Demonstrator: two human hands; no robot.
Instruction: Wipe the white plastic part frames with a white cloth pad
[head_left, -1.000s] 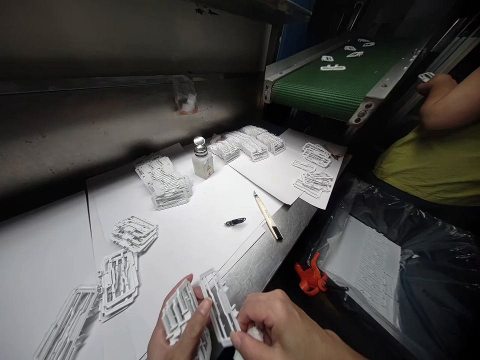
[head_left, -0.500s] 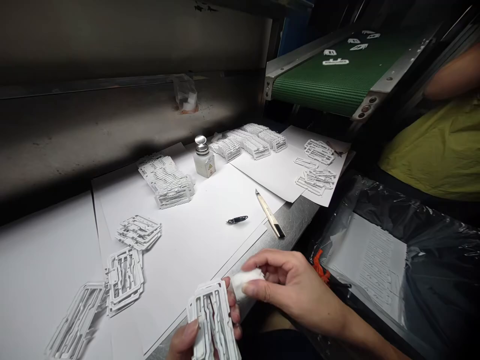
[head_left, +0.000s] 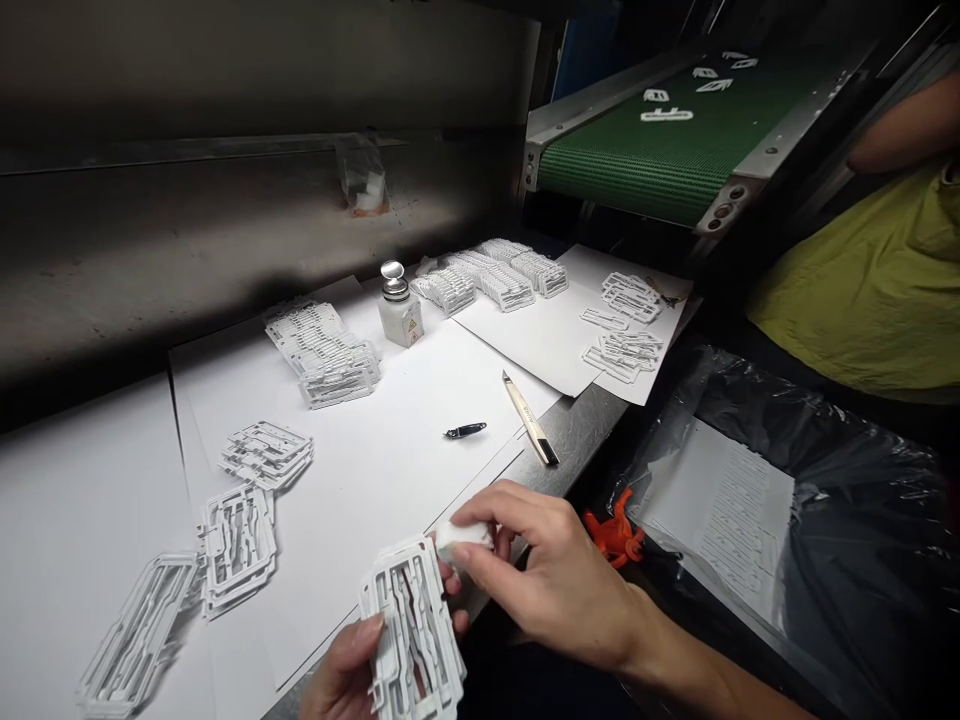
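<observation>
My left hand is closed around a small stack of white slotted plastic frames, thumb on the near side and fingertips showing at the far side. Pinched between the thumb and fingers of my right hand is a white wiping pad, close to the upper right corner of the stack; whether it touches the frames I cannot tell. Beyond them on white paper lie a small black nail clipper and a craft knife. More loose frames rest in piles to the left.
A solvent bottle stands beside rows of stacked frames. A green conveyor belt carries several white parts at the back right. Another person's yellow-green garment is at the right, above a black plastic-lined container and an orange clamp.
Both hands have shifted slightly left in view, with the pad nearer the top of the held frames. The whole scene has also slid a little left and up.
</observation>
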